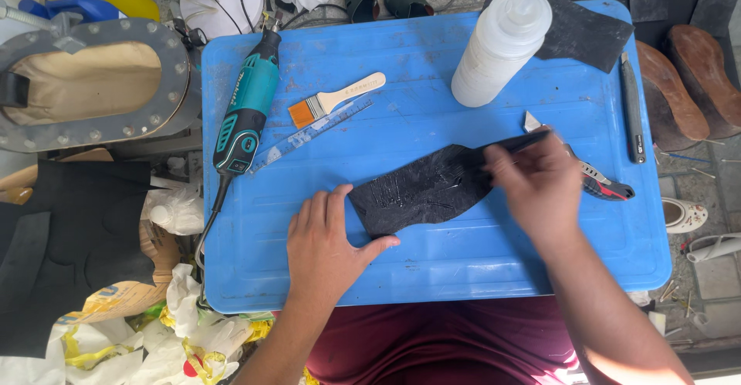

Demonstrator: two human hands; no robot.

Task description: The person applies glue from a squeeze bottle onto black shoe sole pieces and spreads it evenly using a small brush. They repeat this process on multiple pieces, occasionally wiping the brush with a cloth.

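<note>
On the blue tray (pixel 432 269), dead centre, lies the black sole piece (pixel 421 192), long axis running from 8 o'clock up to 2 o'clock.

Progress, as a judgement: the left and middle of the sole's face show wet, glossy streaks, so coating looks well under way. The right end under the brush looks duller, and I'd say that part is still to cover. Edges can't be judged from this view.

Bottle (pixel 500 45), white squeeze type with nozzle, stands at 1 o'clock of the sole, well apart from it. Dark rubber sheet (pixel 587 34) lies just beside the bottle, over the tray's far right corner.

Rotary tool (pixel 245 111), teal and black, lies at 10 o'clock, cord trailing off the near-left edge.

Left hand (pixel 324 246) is flat, fingers spread, thumb hooked along the sole's near edge at 7 o'clock. It pins the piece down and grips nothing.

Right hand (pixel 540 184) is closed round a dark brush (pixel 505 147) at 3 o'clock, tip on the sole's right end. It is motion-blurred, so the exact grip is unclear.

Clear ruler (pixel 312 134) sits at 11 o'clock, touching the spare flat brush (pixel 332 101) with orange bristles; both lie unused.

Knife (pixel 631 111), dark and slim, lies along the right edge at 2 o'clock. A red-and-black cutter (pixel 606 187) lies partly hidden behind the right hand.
</note>
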